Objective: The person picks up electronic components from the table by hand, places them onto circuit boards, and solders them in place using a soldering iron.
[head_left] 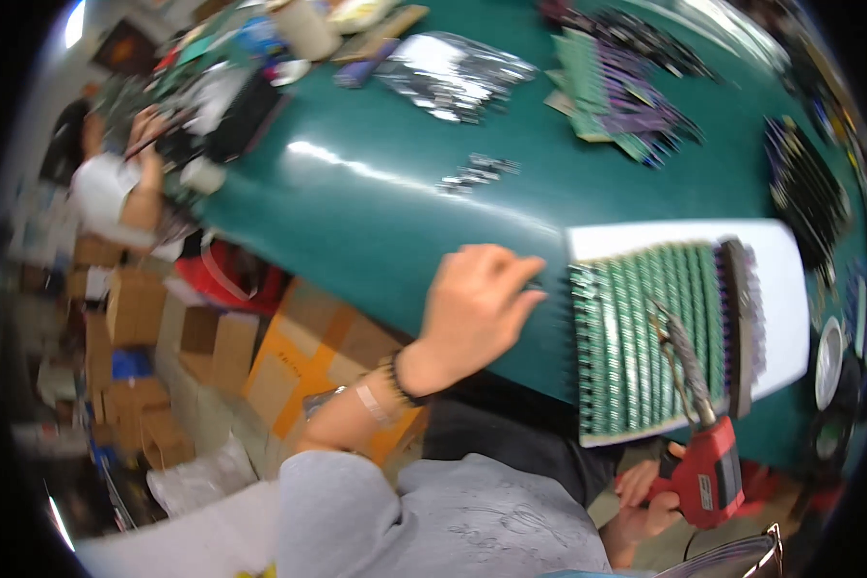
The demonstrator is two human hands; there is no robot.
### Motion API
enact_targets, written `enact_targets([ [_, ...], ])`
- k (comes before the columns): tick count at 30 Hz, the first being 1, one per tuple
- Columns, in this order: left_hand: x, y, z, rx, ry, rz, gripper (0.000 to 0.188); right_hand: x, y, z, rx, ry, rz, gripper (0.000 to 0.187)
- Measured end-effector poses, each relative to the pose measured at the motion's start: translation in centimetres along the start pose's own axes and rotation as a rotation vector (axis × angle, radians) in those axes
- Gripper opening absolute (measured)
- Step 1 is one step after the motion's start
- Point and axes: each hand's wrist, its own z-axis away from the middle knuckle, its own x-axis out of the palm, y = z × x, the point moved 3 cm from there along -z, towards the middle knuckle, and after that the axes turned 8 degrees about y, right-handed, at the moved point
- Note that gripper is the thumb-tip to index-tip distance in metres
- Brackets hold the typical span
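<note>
My left hand (477, 313) is over the green table, left of a ribbed panel. Its thumb and forefinger pinch a small dark piece (534, 286), too blurred to make out. My right hand (645, 496) grips a red pistol-shaped tool (708, 477) below the panel. From it a long metal nozzle (686, 366), wrapped near its base and forked toward the tip, reaches up over the panel. This panel (617, 337) bears several rows of green strips with small shiny parts, and a dark bar (736, 323) along its right side. Under it is a white board (785, 289).
Small metallic pieces (477, 173) lie mid-table. Behind are a clear bag of parts (453, 77) and stacked green and purple strips (607, 91). Dark strips (807, 188) lie at right. Cardboard boxes (303, 352) stand left of the table, where another person (116, 193) sits.
</note>
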Motion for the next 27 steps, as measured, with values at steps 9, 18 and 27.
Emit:
enact_targets([
  [9,4.9,0.0,2.1,0.095,0.073,0.012,0.012,7.3,4.5,-2.0,0.084,-0.103,-0.23,0.049],
  [18,2.1,3.3,3.0,0.066,0.285,0.562,0.011,10.7,7.7,-1.8,0.22,-0.115,-0.258,0.046],
  [27,3.6,12.7,7.7,0.084,0.199,1.053,0.018,6.0,7.5,-0.3,0.273,0.162,-0.101,0.043],
])
